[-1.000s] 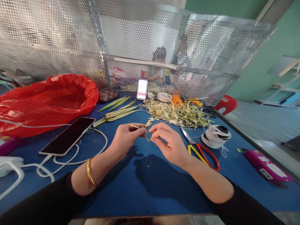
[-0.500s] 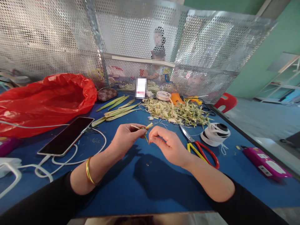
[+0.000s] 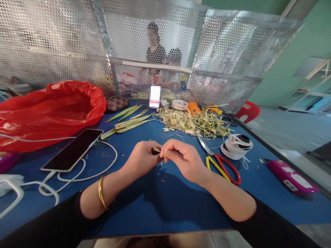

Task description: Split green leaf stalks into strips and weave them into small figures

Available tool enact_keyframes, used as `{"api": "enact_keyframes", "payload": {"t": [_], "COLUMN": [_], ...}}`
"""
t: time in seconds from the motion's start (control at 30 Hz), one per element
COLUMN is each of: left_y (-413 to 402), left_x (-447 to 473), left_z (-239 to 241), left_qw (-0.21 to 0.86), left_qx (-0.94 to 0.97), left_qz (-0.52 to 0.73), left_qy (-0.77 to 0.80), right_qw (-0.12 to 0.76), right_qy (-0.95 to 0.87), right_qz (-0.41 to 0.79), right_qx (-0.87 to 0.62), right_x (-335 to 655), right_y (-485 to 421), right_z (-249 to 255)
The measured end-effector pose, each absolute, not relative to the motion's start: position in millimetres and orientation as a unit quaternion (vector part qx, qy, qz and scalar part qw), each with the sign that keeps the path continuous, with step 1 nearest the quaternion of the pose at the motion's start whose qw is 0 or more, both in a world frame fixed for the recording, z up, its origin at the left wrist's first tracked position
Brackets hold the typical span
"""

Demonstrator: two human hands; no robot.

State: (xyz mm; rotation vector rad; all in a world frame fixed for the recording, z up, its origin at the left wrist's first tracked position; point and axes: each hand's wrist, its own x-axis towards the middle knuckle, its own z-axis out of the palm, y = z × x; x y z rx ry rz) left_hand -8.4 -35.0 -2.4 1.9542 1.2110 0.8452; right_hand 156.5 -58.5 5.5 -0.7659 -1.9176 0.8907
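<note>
My left hand [image 3: 143, 158], with a gold bangle at the wrist, pinches a small pale strip of plant leaf [image 3: 156, 150], mostly hidden by the fingers. Against its fingertips, my right hand [image 3: 182, 158] is closed in a pinch; whatever lies between its fingers is hidden. Both hands meet above the blue table [image 3: 165, 217]. Beyond them lies a heap of small pale-green plant pieces [image 3: 193, 122]. Several long green leaf stalks [image 3: 133, 122] lie behind my left hand. Scissors [image 3: 219, 167] with one yellow and one red handle rest by my right wrist.
A red plastic bag [image 3: 51, 117] stands at the left, near a dark phone [image 3: 73, 150] on a white cable. Right of the scissors are a spool of white ribbon [image 3: 236, 147] and a purple packet [image 3: 292, 177]. A perforated screen [image 3: 155, 34] closes the back, with people behind it.
My hands have come together, the fingertips now touching. The plant tip that stuck up between them is now mostly covered. Behind the screen, another standing person has come into sight.
</note>
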Motion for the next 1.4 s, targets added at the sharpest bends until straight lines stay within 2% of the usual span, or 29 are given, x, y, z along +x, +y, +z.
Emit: {"api": "enact_keyframes", "payload": {"t": [0.13, 0.3, 0.43, 0.57, 0.67, 0.73, 0.93, 1.07, 1.2, 1.27, 1.4], "left_y": [-40.8, -44.1, -43.3, -41.6, -39.1, -36.5, -26.9, -25.9, -27.6, -28.6, -30.9], "left_x": [-4.7, -2.8, -3.5, -4.0, -4.6, -5.7, -12.1, -12.5, -10.6, -10.6, -12.1], "left_z": [1.2, 6.2, 6.6, 7.1, 8.5, 8.2, -1.7, -2.8, -2.2, -4.3, -8.3], "left_qw": [0.370, 0.461, 0.499, 0.525, 0.508, 0.481, 0.412, 0.416, 0.426, 0.397, 0.349], "left_qx": [0.779, 0.735, 0.709, 0.657, 0.619, 0.604, 0.598, 0.613, 0.633, 0.647, 0.680], "left_qz": [0.286, 0.314, 0.336, 0.358, 0.399, 0.425, 0.462, 0.444, 0.418, 0.414, 0.413], "left_qy": [0.419, 0.385, 0.368, 0.405, 0.447, 0.472, 0.510, 0.504, 0.494, 0.502, 0.496], "right_qw": [0.484, 0.479, 0.423, 0.330, 0.275, 0.269, 0.357, 0.438, 0.437, 0.423, 0.392], "right_qy": [-0.706, -0.651, -0.659, -0.727, -0.762, -0.779, -0.818, -0.786, -0.744, -0.757, -0.814], "right_qz": [0.393, 0.438, 0.429, 0.313, 0.246, 0.217, 0.216, 0.299, 0.406, 0.391, 0.287], "right_qx": [-0.335, -0.392, -0.451, -0.514, -0.532, -0.523, -0.395, -0.319, -0.300, -0.307, -0.319], "right_x": [160.9, 167.9, 169.4, 170.8, 172.7, 173.8, 171.2, 166.3, 162.4, 160.8, 157.4], "right_y": [-47.9, -31.2, -25.4, -24.3, -25.0, -26.4, -37.9, -44.5, -45.9, -47.6, -55.0], "right_z": [8.0, 0.4, -7.1, -11.2, -10.8, -8.1, 5.4, 7.7, 4.3, 2.4, 0.5]}}
